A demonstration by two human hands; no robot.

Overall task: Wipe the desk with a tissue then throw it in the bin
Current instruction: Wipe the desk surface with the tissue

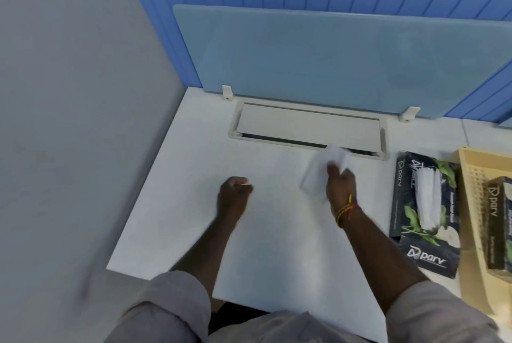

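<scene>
— Tissue, white thin paper sheet (318, 173), do you see where it is?

— Yes, it is in the right hand (340, 184). The grip there is closed around the sheet, fingers curled over its upper part, and the loose paper spreads out to the left of the knuckles and down onto the flat white worktop (271, 245).

— Is it touching the surface?

— The lower edge looks pressed to it, though the picture is blurred there, so I cannot say how much of it lies flat. It sits just in front of the long pale cable-tray flap (304, 126) set into the back of the worktop, and its top corner overlaps the flap's front edge.

— And the other hand?

— The left hand (234, 193) rests on the worktop well apart from the tissue, towards the middle. Its grip is a loose fist, holding nothing that I can see.

— Anything near the right wrist?

— A yellow and red thread band (345, 208) is tied round it. Just beside that arm, to the right, lies a black tissue box printed with green leaves (424, 204), with white sheets showing through its top slot. Beyond it stands a cream plastic basket (468, 176) holding a second black box (498, 226).

— Behind all that?

— A frosted blue-grey divider panel (332, 60) stands upright along the back edge, in two white clips.
</scene>
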